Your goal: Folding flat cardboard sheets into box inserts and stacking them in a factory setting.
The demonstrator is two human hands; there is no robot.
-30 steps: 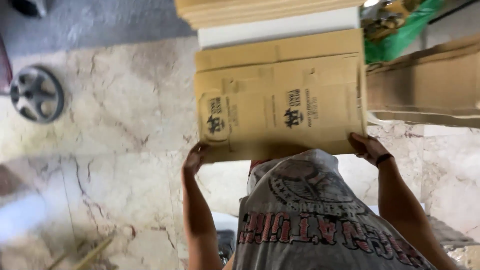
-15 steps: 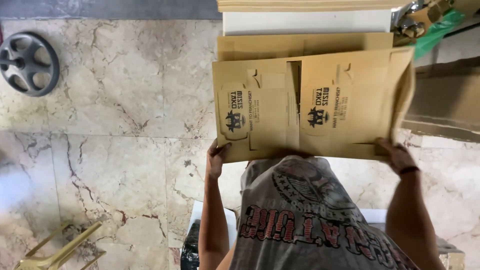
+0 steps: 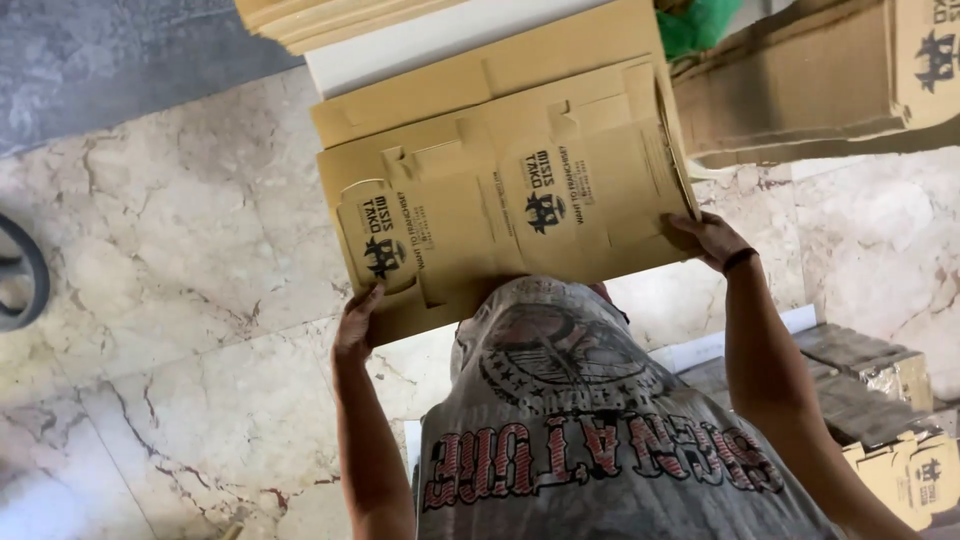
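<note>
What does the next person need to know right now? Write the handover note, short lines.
Left hand: grips the near left corner of the flat die-cut cardboard box blank.
Right hand: grips its near right edge.
Blank: unfolded, printed side up, held in front of the chest above the marble floor.
More cardboard: a stack of sheets at the top, brown cartons at the right.
Done: blank is in hand.
Left: no fold made yet.

Marble floor [image 3: 180,250]; dark wheel [image 3: 20,275] at left; green bag [image 3: 700,25] at top.

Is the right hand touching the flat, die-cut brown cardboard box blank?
Touching. The head view shows the right hand gripping the near right corner of the flat brown cardboard box blank, fingers pressed on its face.
</note>
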